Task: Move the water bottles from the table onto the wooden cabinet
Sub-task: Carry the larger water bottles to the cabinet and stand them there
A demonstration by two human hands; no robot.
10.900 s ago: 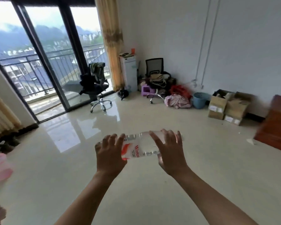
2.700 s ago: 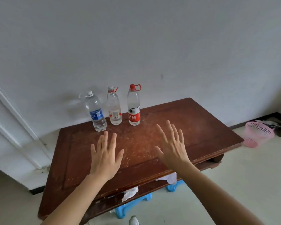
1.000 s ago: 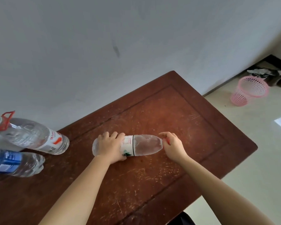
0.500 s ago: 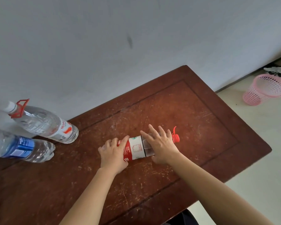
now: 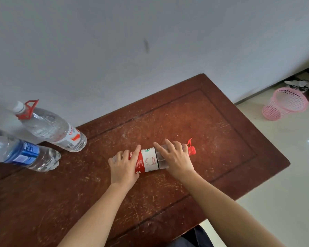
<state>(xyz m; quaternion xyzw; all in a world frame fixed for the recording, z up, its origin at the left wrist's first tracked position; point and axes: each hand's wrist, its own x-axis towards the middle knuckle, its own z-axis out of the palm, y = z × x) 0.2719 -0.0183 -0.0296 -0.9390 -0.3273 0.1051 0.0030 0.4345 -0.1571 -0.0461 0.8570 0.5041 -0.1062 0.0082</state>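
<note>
A clear water bottle with a red cap and a red-and-white label [image 5: 148,160] lies on its side on the brown wooden top [image 5: 194,122]. My left hand [image 5: 124,166] grips its bottom end. My right hand [image 5: 175,157] is wrapped over its neck end, just short of the cap. Two more bottles stand at the left: one with a red carry ring [image 5: 50,127] near the wall, one with a blue label [image 5: 23,154] in front of it.
A grey wall runs right behind the wooden top. A pink mesh basket [image 5: 285,103] stands on the pale floor at the right, with crumpled dark items behind it. The top's right and near edges drop to the floor.
Both hands stay on the lying bottle in the last half second. My right hand has slid a little toward the cap end. The view has shifted slightly.
</note>
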